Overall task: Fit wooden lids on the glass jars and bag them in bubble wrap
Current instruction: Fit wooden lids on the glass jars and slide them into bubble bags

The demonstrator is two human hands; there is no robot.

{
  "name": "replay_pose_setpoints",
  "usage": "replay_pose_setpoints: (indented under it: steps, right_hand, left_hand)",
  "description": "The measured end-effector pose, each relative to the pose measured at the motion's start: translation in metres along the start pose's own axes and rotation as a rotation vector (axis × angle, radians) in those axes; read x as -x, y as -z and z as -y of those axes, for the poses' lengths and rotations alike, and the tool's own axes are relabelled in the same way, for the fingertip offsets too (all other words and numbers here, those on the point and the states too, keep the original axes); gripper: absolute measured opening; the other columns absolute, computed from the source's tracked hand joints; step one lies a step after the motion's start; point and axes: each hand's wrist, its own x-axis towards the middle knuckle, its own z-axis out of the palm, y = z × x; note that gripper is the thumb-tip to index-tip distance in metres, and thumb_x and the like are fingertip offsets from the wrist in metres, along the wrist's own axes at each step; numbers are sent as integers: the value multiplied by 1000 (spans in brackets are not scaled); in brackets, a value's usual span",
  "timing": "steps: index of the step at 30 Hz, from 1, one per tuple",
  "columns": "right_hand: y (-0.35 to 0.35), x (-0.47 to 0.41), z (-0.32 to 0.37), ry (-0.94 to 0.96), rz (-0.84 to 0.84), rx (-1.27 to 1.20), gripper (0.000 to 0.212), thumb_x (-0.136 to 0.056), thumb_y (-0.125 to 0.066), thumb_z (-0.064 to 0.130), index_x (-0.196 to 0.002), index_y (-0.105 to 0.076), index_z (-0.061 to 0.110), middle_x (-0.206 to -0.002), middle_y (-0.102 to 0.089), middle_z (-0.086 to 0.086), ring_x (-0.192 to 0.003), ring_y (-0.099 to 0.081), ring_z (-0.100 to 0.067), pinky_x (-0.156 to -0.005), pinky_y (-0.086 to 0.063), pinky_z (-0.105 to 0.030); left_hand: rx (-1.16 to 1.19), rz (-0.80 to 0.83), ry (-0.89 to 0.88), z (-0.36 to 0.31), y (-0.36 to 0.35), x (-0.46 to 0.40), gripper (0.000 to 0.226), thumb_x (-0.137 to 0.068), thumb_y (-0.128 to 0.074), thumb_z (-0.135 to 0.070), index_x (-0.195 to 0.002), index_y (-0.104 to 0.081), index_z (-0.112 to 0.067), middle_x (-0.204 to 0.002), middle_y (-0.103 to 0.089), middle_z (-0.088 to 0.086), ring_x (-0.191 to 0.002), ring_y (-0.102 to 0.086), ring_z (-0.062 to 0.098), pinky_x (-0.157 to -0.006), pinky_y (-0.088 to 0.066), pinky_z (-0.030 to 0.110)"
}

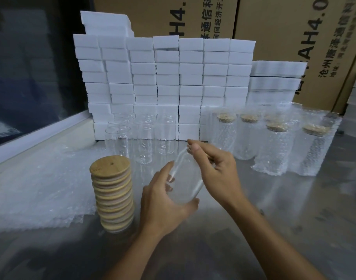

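Note:
A clear glass jar (186, 178) without a lid is tilted above the metal table (254, 229). My left hand (163, 203) cups its lower end. My right hand (215, 168) pinches its rim with the fingertips. A tall stack of round wooden lids (113, 193) stands just left of my left hand. Several empty glass jars (144, 138) stand behind it. To the right, several lidded jars (274, 146) stand upright inside bubble wrap bags. Flat bubble wrap bags (37, 190) lie spread on the left of the table.
A wall of stacked white foam blocks (165, 77) lines the back of the table. Brown cardboard boxes (274, 27) with printed lettering rise behind it. A dark window with a white sill (31, 136) runs along the left.

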Motion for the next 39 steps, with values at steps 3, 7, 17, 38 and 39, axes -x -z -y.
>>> replay_pose_setpoints:
  steps: [3,7,17,38,39]
  right_hand:
    - [5,-1,0,-37,-1,-69,15,-93,-62,38,-102,-74,37,-107,-77,14,-105,-70,-1,-91,-55,-21]
    - [14,-6,1,-165,23,-236,16,-88,-73,31,-101,-80,26,-104,-78,11,-103,-71,-4,-89,-54,-16]
    - [10,2,-1,-207,-82,-248,34,-76,-78,44,-108,-75,32,-106,-77,14,-104,-70,-3,-87,-55,-17]
    - [-4,24,-24,-160,148,-31,66,-67,-85,42,-124,-53,37,-120,-65,21,-111,-65,-1,-97,-52,-37]
    - [-4,24,-26,-165,158,-29,69,-67,-85,45,-126,-51,39,-122,-63,22,-112,-64,-1,-97,-52,-36]
  left_hand:
    - [-26,8,-29,-1,-1,4,85,-43,-87,-42,-122,-56,-34,-94,-65,6,-75,-67,23,-68,-55,33]
    - [31,97,27,0,-1,6,86,-44,-89,-42,-123,-55,-37,-96,-64,4,-76,-67,26,-62,-55,29]
    - [-613,-230,-261,-1,1,6,94,-49,-74,-56,-135,-41,-39,-104,-59,-12,-85,-61,16,-79,-46,31]
    - [-192,12,62,14,-8,4,94,-45,-77,-52,-128,-32,-50,-118,-58,-27,-118,-54,-5,-88,-46,10]
    - [-240,7,38,13,-8,4,104,-48,-76,-51,-137,-22,-49,-128,-54,-22,-125,-51,-1,-95,-47,18]
